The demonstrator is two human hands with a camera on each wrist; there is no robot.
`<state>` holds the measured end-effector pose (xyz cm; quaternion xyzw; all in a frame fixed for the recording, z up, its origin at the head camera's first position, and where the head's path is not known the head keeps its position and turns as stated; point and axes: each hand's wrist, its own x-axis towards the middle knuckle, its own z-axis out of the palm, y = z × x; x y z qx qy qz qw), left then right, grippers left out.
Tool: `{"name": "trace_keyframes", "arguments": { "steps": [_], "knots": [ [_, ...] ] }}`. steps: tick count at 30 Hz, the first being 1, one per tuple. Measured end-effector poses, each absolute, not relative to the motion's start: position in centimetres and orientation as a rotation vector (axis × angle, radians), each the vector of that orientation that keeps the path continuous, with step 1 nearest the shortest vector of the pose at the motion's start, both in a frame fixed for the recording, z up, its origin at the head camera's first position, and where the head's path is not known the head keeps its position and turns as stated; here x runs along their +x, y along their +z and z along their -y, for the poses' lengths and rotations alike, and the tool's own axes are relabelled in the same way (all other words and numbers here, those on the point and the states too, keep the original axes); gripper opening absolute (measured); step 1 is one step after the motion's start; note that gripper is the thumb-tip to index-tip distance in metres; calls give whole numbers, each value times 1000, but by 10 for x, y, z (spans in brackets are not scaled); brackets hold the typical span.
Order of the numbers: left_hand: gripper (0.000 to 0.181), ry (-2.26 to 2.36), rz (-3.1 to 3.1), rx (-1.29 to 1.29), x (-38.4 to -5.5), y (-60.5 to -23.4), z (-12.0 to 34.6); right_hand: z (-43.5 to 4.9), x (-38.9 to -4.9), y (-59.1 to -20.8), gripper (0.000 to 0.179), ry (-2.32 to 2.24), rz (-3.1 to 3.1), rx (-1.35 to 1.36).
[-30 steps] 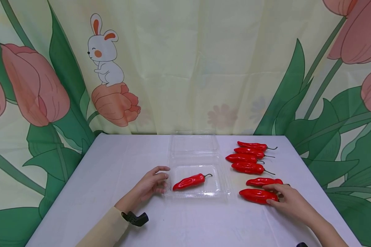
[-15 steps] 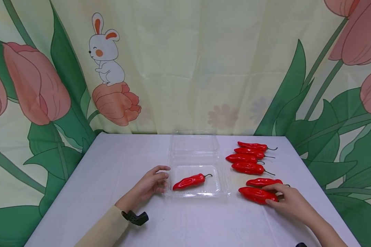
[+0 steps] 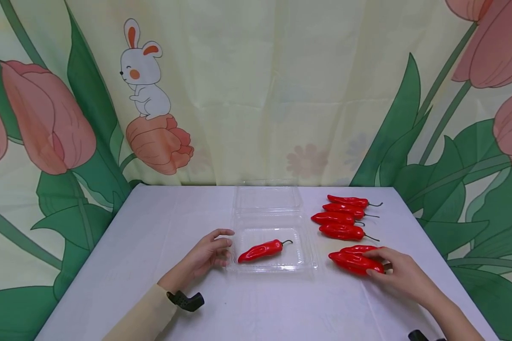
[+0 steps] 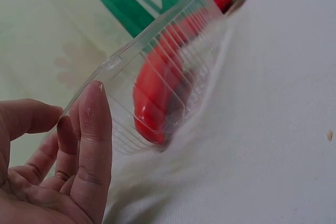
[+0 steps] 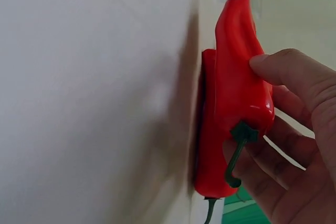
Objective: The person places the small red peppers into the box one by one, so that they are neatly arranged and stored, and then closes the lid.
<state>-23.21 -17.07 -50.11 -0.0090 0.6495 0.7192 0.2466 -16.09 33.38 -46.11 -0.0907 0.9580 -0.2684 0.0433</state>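
My right hand (image 3: 398, 274) pinches a red chili pepper (image 5: 239, 66) between thumb and fingers near its stem end. In the right wrist view this pepper is raised off the table and overlaps another red pepper (image 5: 210, 150) lying behind it. At the left side of a clear plastic hinged container (image 3: 305, 246), my left hand (image 3: 206, 255) holds the rim with its fingertips (image 4: 94, 95). The container's lid (image 3: 268, 198) is folded back, away from me. One red pepper (image 3: 262, 251) lies inside the base, its green stem toward the right.
Several more red peppers (image 3: 341, 231) lie in a column at the right rear of the white-covered table (image 3: 162, 218), stems pointing right. A printed curtain (image 3: 256, 94) hangs behind the table's far edge.
The pepper in my right hand has risen slightly and shifted away from me, now covering part of the pepper behind it. My left hand and the container have stayed put.
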Motion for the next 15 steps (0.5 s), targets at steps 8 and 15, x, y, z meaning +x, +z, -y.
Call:
{"name": "trace_keyframes", "arguments": {
  "steps": [8,15],
  "knots": [
    [45,1971,-1762,-11,-231,-500,171,-325,-164,-452,55,-851,-2946,-327],
    [45,1968,-1768,-19,-231,-499,171,-313,-166,-443,53,-872,-2950,-351]
  ]
}}
